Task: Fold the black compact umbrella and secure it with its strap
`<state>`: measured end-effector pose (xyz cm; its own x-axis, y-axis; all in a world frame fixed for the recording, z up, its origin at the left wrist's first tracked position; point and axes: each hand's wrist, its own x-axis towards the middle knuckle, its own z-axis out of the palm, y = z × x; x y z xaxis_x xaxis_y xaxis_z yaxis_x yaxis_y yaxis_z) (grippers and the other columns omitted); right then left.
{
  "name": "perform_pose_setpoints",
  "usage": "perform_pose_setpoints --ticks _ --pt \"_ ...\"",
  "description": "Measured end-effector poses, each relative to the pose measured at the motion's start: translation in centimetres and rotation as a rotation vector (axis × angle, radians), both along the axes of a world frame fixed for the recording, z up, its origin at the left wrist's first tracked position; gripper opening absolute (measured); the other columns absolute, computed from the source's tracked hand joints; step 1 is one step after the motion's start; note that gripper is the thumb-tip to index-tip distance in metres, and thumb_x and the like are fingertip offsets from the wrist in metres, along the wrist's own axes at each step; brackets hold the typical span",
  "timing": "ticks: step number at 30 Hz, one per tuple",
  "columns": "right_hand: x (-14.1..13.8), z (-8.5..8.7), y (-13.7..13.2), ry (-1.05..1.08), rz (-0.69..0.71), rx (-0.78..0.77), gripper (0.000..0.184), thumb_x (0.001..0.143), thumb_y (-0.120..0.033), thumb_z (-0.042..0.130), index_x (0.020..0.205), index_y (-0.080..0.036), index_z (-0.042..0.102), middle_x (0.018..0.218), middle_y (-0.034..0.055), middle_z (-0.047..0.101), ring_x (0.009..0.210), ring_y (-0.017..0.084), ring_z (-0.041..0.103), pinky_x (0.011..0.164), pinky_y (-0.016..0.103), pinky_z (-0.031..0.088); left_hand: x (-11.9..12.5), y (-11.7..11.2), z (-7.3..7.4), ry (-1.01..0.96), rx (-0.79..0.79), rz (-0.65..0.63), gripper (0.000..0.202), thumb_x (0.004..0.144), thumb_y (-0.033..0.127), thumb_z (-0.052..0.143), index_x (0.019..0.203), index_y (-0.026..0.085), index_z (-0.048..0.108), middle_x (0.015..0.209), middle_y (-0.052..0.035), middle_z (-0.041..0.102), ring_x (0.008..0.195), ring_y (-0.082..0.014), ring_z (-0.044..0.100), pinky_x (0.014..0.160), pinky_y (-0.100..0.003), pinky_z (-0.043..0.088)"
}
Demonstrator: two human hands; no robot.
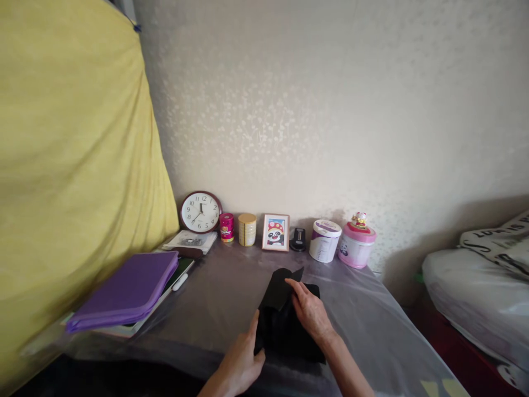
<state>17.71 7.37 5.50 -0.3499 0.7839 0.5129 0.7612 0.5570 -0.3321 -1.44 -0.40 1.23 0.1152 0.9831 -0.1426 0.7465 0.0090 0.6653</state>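
A soft-looking black thing with a flap (273,295), perhaps a pouch or folded cloth, lies near the front of the table. My left hand (243,358) grips its lower left edge, thumb and fingers around the side. Across its upper right part reaches my right hand (309,309), fingers closed on the raised flap. The fingertips of the right hand partly disappear behind the dark material, and its exact kind does not show.
Plastic covers the grey table (223,298). At left, a purple folder (128,286) lies near a white pen-like object (180,282). Along the wall stand a round clock (201,212), a pink can (226,227), a yellow tin (247,230), a panda picture frame (275,232) and lidded tubs (325,242).
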Motion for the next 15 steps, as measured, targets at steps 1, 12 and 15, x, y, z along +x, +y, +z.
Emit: perform_pose_setpoints --ticks 1,12,15 --pt "-0.3 -0.1 0.4 0.002 -0.009 0.013 0.032 0.087 -0.018 0.035 0.114 -0.024 0.052 0.099 0.0038 0.062 0.082 0.015 0.063 0.069 0.024 0.049 0.0 0.0 -0.2 0.010 0.007 -0.003 0.076 0.081 0.025 0.046 0.142 0.016 0.003 0.116 -0.0104 0.059 0.102 -0.0185 0.057 0.088 -0.026 0.039" --pt "-4.0 -0.1 3.5 0.029 0.063 0.075 0.023 0.090 -0.020 0.037 0.094 -0.024 0.059 0.089 0.0014 0.062 0.082 0.013 0.060 0.072 0.020 0.045 1.9 -1.1 -0.5 0.243 0.019 -0.105 0.078 0.076 0.016 0.046 0.142 0.011 0.006 0.110 -0.0143 0.061 0.095 -0.0225 0.060 0.077 -0.027 0.044" --pt "-5.0 -2.0 3.7 -0.060 0.056 0.052 0.022 0.090 -0.018 0.039 0.092 -0.024 0.060 0.088 0.0013 0.062 0.083 0.014 0.059 0.072 0.021 0.044 2.4 -1.2 -0.5 0.301 -0.006 -0.123 0.078 0.073 0.012 0.046 0.142 0.013 0.009 0.108 -0.0143 0.061 0.092 -0.0230 0.061 0.076 -0.027 0.045"
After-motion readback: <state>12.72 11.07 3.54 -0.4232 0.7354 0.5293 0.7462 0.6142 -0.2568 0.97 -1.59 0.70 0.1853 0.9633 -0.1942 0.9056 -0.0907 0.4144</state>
